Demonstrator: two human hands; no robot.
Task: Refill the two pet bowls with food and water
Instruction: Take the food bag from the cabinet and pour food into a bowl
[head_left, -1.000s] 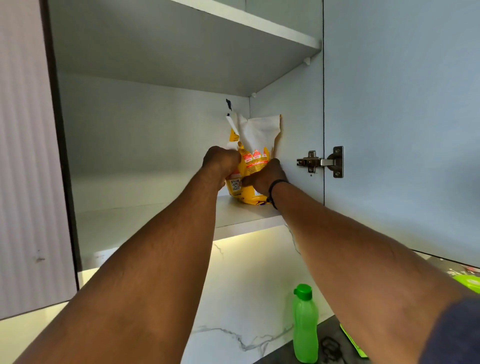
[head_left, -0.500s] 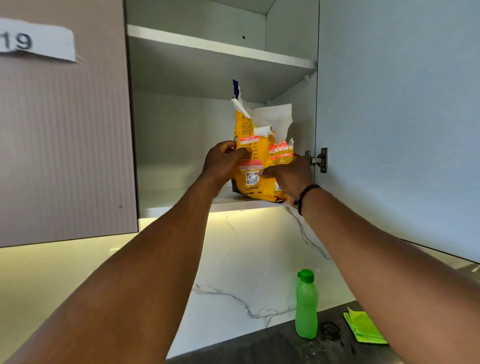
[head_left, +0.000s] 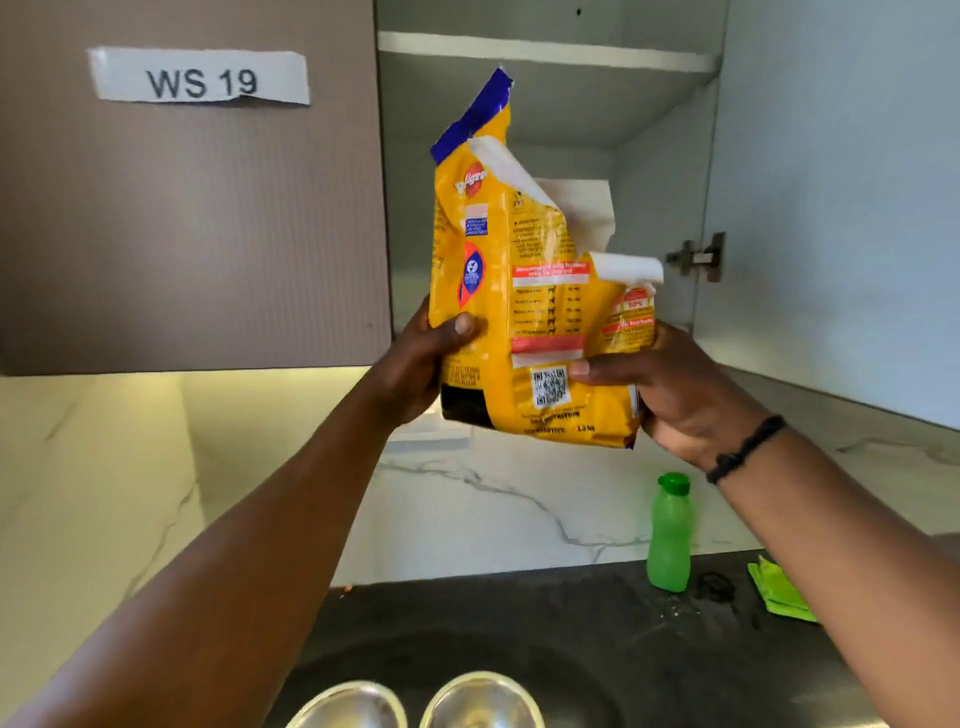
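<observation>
Item: yellow pet food bag (head_left: 524, 312), held in both hands before an open wall cupboard (head_left: 550, 130).

Bag upright, leaning slightly left, torn open along the top with white inner lining exposed; blue strip at upper left corner. Left hand (head_left: 421, 364) grips the lower left edge, thumb across the front. Right hand (head_left: 670, 389) grips the lower right corner, thumb beside the printed code; black band (head_left: 745, 449) on that wrist. Bag is in the air, above the dark table (head_left: 519, 613). Two steel bowls (head_left: 415, 701) side by side at the bottom edge, partly cut off; contents cannot be told. Green bottle (head_left: 669, 535), capped, upright on the table by the marble wall. Green cloth (head_left: 779, 592) further right. Closed cupboard door (head_left: 197, 234) labelled "WS 19".
</observation>
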